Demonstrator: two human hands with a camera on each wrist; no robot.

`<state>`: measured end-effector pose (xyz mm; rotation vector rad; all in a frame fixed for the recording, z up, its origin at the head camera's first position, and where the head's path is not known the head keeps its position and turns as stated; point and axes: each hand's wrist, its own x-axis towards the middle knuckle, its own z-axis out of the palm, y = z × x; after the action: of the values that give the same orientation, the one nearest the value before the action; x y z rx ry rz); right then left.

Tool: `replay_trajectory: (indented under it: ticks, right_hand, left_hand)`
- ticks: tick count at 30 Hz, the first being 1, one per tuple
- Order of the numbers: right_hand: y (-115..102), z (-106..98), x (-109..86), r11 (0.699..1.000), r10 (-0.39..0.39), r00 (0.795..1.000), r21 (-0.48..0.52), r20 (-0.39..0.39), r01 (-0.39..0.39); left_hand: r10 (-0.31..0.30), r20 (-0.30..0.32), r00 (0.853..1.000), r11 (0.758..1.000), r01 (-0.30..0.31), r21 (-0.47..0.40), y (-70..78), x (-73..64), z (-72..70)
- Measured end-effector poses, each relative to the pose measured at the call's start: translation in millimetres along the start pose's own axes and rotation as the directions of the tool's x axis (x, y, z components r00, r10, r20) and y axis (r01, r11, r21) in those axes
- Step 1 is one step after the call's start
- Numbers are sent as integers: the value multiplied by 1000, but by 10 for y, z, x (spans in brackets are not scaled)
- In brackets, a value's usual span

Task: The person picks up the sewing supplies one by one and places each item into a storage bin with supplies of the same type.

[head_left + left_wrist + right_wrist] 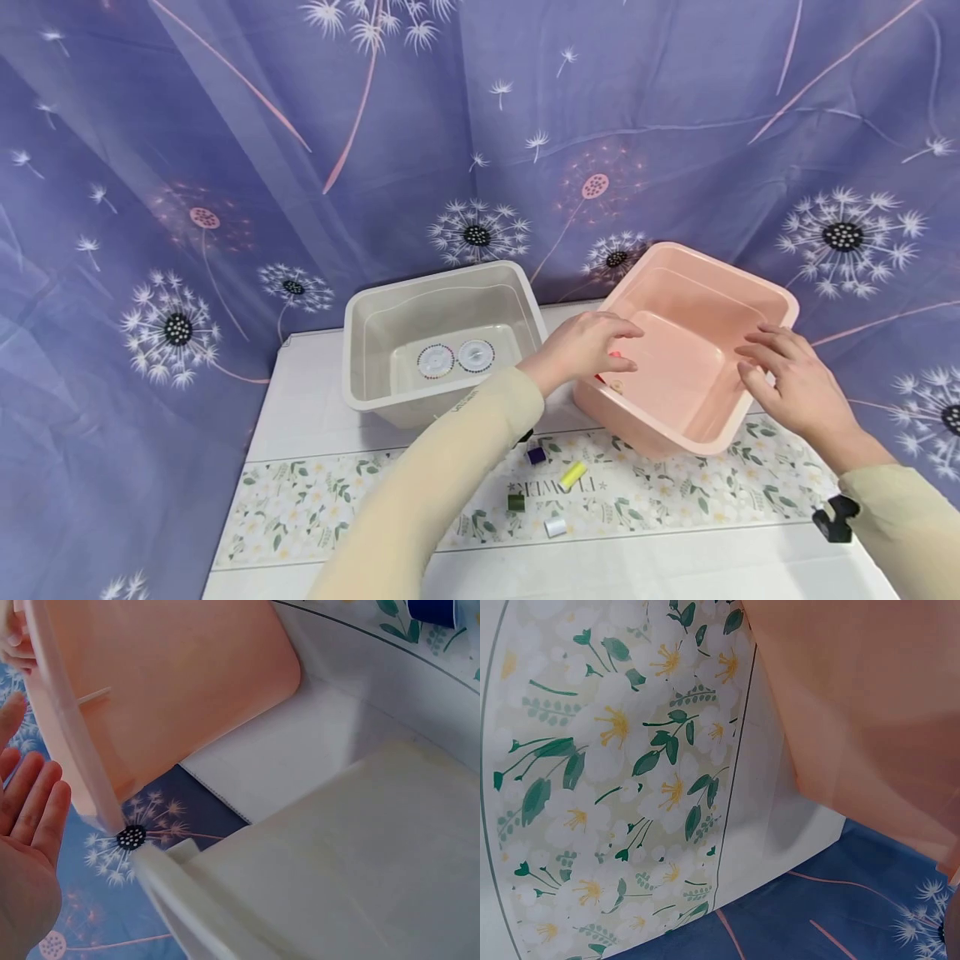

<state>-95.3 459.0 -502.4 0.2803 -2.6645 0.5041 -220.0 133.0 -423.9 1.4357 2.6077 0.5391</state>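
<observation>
My left hand (588, 346) reaches over the left rim of a pink basin (686, 258), its fingers loosely bent with nothing visible between them. In the left wrist view, the same hand (34, 825) appears palm-side with its fingers extended. Just below those fingers a red item (615, 355), partly hidden, lies inside the basin near a small yellowish round piece (617, 386). At the basin's right rim is my right hand (798, 387), thumb and fingers apart and slightly bent. In the right wrist view the basin wall (870, 712) fills the upper right.
A grey basin (442, 275) stands at left, holding two round clear discs (436, 361) edged with coloured dots. Small thread spools lie on the table in front: dark blue (536, 455), yellow (573, 475), dark green (516, 502) and white (555, 527). A dandelion-print curtain (375, 208) hangs behind.
</observation>
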Motion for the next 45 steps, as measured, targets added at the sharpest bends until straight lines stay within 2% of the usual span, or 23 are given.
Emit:
replay_trajectory:
  ticks: [3,14,22,28,33,37,40,45]
  right_hand:
    - [-5,-4,-12,1000,8,1000,-1,9,-8]
    - [-4,-13,-41,1000,19,1000,-5,-4,-19]
    - [-2,-7,-40,1000,28,1000,10,-10,-28]
    - [-41,-34,-46,997,68,998,23,-10,-68]
    - [-57,-46,-42,996,85,996,31,-17,-84]
    - [-65,-49,-45,996,87,996,32,-19,-86]
    - [-75,-43,-49,996,87,996,34,-22,-86]
    - [-94,-28,-40,996,80,996,40,-33,-79]
  left_hand:
    - [21,-16,1000,1000,-21,-22,-1,-45,-35]
    - [35,-26,999,998,-36,-56,14,-288,-153]
    - [63,-48,997,997,-65,-47,22,-522,-187]
    - [114,-70,991,992,-117,-48,3,-716,-178]
    - [118,-47,992,992,-120,-40,-10,-855,-175]
    - [125,-36,992,992,-125,-1,-34,-946,-163]
    - [120,-35,992,993,-119,21,-69,-1020,-143]
    - [117,-59,991,993,-117,5,-136,-1178,-113]
